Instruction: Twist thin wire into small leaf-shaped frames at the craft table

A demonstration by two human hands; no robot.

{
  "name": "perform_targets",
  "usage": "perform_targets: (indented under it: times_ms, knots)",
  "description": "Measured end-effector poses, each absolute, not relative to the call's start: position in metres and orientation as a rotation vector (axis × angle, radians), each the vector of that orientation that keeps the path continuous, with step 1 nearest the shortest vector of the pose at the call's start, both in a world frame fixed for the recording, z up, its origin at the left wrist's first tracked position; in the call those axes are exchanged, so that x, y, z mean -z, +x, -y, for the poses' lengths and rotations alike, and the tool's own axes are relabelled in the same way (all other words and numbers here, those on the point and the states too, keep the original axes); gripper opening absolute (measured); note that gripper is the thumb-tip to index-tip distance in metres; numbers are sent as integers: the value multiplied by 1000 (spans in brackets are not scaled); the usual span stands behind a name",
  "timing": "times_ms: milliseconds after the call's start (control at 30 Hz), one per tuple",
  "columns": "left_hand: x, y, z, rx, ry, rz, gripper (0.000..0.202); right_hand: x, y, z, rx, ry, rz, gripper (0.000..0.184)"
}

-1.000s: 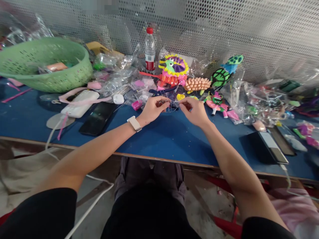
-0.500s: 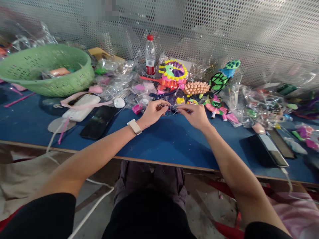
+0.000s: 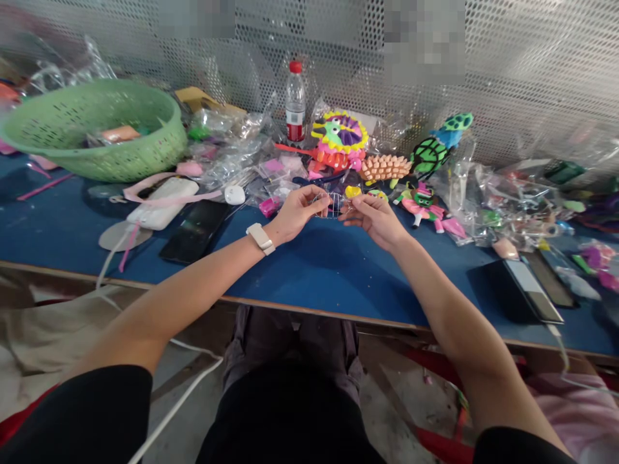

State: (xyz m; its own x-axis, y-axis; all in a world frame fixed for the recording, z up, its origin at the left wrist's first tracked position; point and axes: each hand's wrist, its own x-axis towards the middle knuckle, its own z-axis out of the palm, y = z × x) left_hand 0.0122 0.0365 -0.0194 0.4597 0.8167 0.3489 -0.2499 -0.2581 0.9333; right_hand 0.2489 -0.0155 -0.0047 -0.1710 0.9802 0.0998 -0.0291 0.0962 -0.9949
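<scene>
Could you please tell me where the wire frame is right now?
In the head view, the wire frame is near the centre, between the left hand and the right hand, on the person's side of the red-capped bottle.

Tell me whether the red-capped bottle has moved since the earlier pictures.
No. The red-capped bottle stands just left of the yellow-edged toy in the view, as before; the camera view itself has shifted slightly.
</scene>
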Motion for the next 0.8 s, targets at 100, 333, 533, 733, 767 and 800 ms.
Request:
perform_targets:
  times_ms: [100, 333, 533, 733, 767, 800]
  knots:
    - [18, 12, -35, -1091, 1467, -539, 50, 10, 246, 14, -1270, -1038, 1341, 57]
    - [14, 14, -28, -1039, 1588, -545, 51, 14, 227, 23, -1251, -959, 1323, 56]
    - [15, 14, -27, -971, 1539, -474, 46, 16, 221, 26, -1279, -993, 1257, 49]
    - [15, 11, -30, -943, 1372, -421, 44, 14, 221, 26, -1358, -985, 1157, 46]
    - [15, 11, -30, -945, 1368, -420, 45, 14, 220, 27, -1375, -988, 1151, 47]
    - [15, 11, -30, -949, 1368, -422, 47, 13, 220, 27, -1393, -982, 1148, 48]
